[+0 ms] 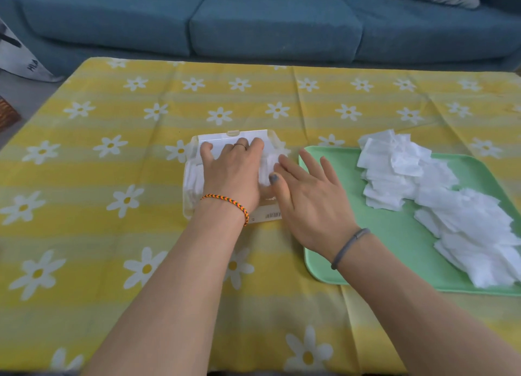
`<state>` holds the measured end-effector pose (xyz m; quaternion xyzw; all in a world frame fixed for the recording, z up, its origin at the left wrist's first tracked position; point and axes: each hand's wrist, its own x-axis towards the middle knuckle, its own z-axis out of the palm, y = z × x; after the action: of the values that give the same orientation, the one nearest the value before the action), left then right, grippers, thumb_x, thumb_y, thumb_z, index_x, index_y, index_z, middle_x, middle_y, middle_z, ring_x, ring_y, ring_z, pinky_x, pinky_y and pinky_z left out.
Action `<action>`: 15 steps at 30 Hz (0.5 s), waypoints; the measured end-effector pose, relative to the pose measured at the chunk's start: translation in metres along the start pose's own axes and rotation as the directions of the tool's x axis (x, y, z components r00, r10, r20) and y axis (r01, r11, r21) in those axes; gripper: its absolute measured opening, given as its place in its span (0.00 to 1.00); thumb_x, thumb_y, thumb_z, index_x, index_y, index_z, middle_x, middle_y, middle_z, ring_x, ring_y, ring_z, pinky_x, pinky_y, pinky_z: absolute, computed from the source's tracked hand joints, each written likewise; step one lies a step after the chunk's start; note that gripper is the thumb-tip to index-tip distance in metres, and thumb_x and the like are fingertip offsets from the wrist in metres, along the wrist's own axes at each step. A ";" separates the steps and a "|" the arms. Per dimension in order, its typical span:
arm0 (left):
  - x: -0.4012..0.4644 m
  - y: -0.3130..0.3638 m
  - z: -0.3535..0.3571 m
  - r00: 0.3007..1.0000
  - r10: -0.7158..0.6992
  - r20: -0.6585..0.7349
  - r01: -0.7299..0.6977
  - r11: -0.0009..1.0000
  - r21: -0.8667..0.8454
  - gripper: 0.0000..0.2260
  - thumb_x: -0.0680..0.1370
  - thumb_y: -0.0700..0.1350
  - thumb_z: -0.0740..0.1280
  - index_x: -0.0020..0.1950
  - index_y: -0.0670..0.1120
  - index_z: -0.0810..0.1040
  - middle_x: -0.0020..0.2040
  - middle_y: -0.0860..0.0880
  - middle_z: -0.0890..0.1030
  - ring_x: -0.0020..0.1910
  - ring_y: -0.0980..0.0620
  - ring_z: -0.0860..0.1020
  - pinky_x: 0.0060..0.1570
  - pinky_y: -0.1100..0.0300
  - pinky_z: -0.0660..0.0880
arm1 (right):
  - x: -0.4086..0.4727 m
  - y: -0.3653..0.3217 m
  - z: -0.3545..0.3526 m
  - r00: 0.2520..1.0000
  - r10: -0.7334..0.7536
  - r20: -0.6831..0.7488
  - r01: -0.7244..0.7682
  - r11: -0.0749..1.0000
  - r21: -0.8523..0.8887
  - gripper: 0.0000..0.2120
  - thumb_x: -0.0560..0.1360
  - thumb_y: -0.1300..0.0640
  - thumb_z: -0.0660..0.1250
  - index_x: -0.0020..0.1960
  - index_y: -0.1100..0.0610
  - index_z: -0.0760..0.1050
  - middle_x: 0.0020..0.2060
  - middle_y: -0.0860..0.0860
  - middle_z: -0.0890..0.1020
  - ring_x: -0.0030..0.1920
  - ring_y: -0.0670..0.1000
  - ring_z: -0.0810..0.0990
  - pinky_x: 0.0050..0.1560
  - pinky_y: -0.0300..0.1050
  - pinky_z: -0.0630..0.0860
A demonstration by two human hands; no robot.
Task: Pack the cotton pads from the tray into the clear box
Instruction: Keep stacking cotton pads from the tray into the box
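Left hand (231, 175): fingers spread, pressing flat on pads inside the clear box (194, 178).
Right hand (310, 200): fingers straight, beside the box, holding nothing.
Cotton pads (439, 203): heaped on green tray (366, 251), right side of bench (112, 178).

Box (194, 175) left of tray (394, 234) — pads (451, 206) on tray.

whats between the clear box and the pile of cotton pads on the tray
In the head view, the right hand lies between the clear box and the cotton pads, over bare green tray.
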<state>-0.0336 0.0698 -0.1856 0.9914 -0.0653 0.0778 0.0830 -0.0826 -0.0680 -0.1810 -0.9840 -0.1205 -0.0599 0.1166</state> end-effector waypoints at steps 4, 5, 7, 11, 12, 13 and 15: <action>0.009 -0.004 0.010 0.998 0.048 -0.039 -0.047 0.998 0.037 0.19 0.75 0.50 0.69 0.63 0.49 0.72 0.59 0.48 0.75 0.56 0.43 0.75 0.55 0.51 0.67 | 0.002 0.002 0.000 1.000 -0.018 0.006 0.018 1.000 0.007 0.35 0.79 0.43 0.33 0.63 0.49 0.75 0.71 0.43 0.72 0.78 0.56 0.58 0.75 0.57 0.54; 0.009 -0.005 0.010 0.997 0.066 -0.030 -0.066 0.998 0.017 0.20 0.74 0.51 0.70 0.64 0.49 0.71 0.59 0.47 0.75 0.56 0.43 0.75 0.53 0.52 0.68 | 0.001 0.004 0.000 1.000 -0.026 0.016 0.025 0.999 0.035 0.34 0.79 0.43 0.33 0.63 0.49 0.75 0.71 0.43 0.71 0.78 0.56 0.58 0.75 0.57 0.55; 0.007 -0.010 0.005 0.995 0.086 0.049 -0.086 0.996 -0.004 0.28 0.72 0.59 0.71 0.69 0.51 0.69 0.63 0.48 0.74 0.61 0.44 0.74 0.63 0.49 0.67 | -0.001 0.006 -0.003 0.999 -0.052 -0.016 0.054 0.988 0.143 0.30 0.81 0.44 0.38 0.61 0.50 0.76 0.70 0.45 0.73 0.76 0.56 0.61 0.74 0.56 0.59; -0.005 -0.034 -0.013 0.972 -0.027 0.232 -0.015 0.984 0.176 0.42 0.66 0.70 0.72 0.75 0.60 0.58 0.73 0.49 0.65 0.75 0.44 0.62 0.76 0.39 0.47 | -0.008 0.005 -0.014 0.954 -0.139 -0.265 0.201 0.954 0.222 0.22 0.83 0.49 0.48 0.38 0.55 0.72 0.38 0.48 0.78 0.46 0.55 0.74 0.51 0.51 0.69; -0.007 -0.040 -0.017 0.968 -0.059 0.245 0.015 0.984 0.177 0.42 0.65 0.71 0.72 0.74 0.62 0.59 0.72 0.48 0.64 0.74 0.44 0.61 0.75 0.39 0.49 | -0.009 0.003 -0.017 0.945 -0.167 -0.282 0.231 0.949 0.215 0.20 0.83 0.50 0.49 0.35 0.54 0.67 0.32 0.48 0.72 0.39 0.54 0.69 0.45 0.50 0.67; -0.008 -0.046 -0.020 0.962 -0.079 0.260 0.039 0.987 0.156 0.41 0.65 0.70 0.73 0.73 0.62 0.60 0.70 0.48 0.64 0.72 0.43 0.62 0.74 0.41 0.53 | -0.010 -0.001 -0.018 0.939 -0.199 -0.281 0.261 0.943 0.204 0.20 0.83 0.51 0.50 0.34 0.53 0.63 0.29 0.47 0.68 0.35 0.54 0.65 0.42 0.49 0.64; -0.010 -0.051 -0.021 0.955 -0.081 0.287 0.065 0.996 0.064 0.39 0.66 0.66 0.75 0.71 0.60 0.63 0.66 0.46 0.64 0.68 0.42 0.64 0.67 0.47 0.63 | -0.010 -0.006 -0.015 0.930 -0.262 -0.258 0.312 0.933 0.178 0.19 0.83 0.52 0.53 0.34 0.52 0.58 0.27 0.47 0.64 0.30 0.55 0.62 0.38 0.48 0.60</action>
<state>-0.0392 0.1247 -0.1743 0.9957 -0.0380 -0.0693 0.0485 -0.0951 -0.0681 -0.1665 -0.9235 -0.2552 -0.1764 0.2257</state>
